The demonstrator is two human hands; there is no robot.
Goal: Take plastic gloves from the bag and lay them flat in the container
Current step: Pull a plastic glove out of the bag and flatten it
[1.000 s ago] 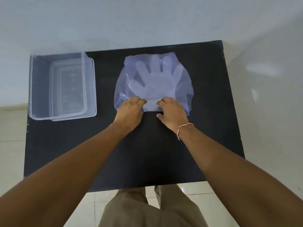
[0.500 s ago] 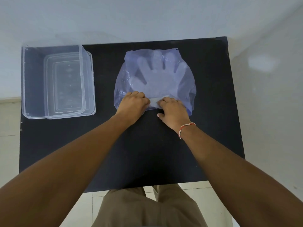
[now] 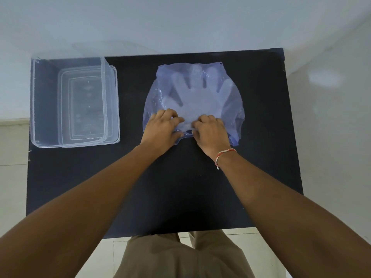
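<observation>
Toward the tabletop's [image 3: 180, 187] far edge, left hand [image 3: 160, 130] and right hand [image 3: 210, 133] are pinching the bag's [image 3: 234, 101] near opening, fingers closed on plastic over the gloves [image 3: 197, 97]; container [image 3: 40, 101] is sitting at the far left corner.

Black table [image 3: 80, 177]; red-white thread bracelet [image 3: 222, 155]; tiled floor [image 3: 12, 177]; pale wall [image 3: 180, 21].

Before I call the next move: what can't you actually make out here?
- Head view: how many gloves are in the bag; the film blurs them into one shape.
- Bag mouth: covered by the left hand and right hand.
- Whether either hand pinches a glove or only film.
- Markings on the container: too small.
</observation>
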